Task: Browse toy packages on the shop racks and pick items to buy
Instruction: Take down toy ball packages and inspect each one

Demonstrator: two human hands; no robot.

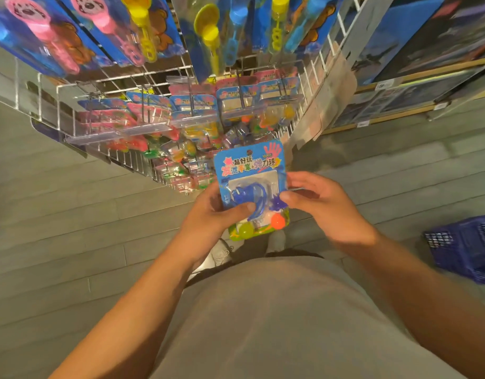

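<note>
At the centre of the frame, both hands held 1 toy pack (250,187) up in front of the rack (164,124). The left hand (211,214) gripped its lower left edge, thumb laid over the clear blister; the right hand (318,203) pinched the right edge, fingers curled behind the card. The pack stood upright, its printed face toward the camera, with 2 balls showing at the bottom, 1 green and 1 orange. A blue basket (465,247) sat on the floor at the right edge of the frame, well apart from the hands. To judge the pack well, it probably helped to keep the thumbs off the blister and tilt the card away from glare.
</note>
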